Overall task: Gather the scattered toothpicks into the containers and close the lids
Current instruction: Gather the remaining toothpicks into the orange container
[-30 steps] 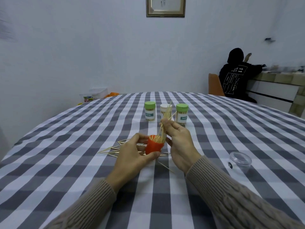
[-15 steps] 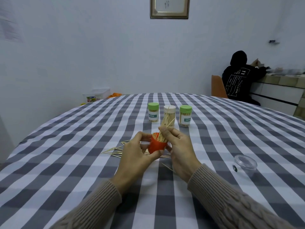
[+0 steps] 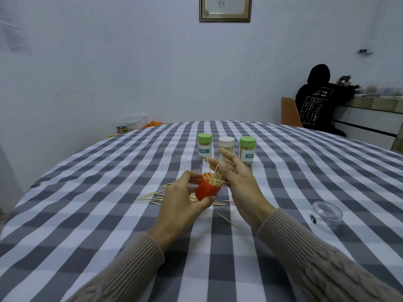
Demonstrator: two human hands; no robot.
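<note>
- A grey-and-white checked tablecloth (image 3: pixel 109 192) is seen.
- A red plastic container (image 3: pixel 206 190) is filled with pale wooden toothpicks (image 3: pixel 214 177).
- Two green lids (image 3: pixel 205 138) and one cream lid (image 3: pixel 226 141) are shown.

A plain room in a home, by the look of it: a round counter (image 3: pixel 109 214) under a grey-and-white checked cloth, a framed picture (image 3: pixel 225 8) on the bare white wall, an orange chair (image 3: pixel 289 115), and a tiled ledge (image 3: pixel 375 103) where a seated person in a black hoodie (image 3: pixel 317 103) leans.

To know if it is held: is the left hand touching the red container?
Touching. The head view shows the left hand gripping the red container, fingers curled round it.
</note>
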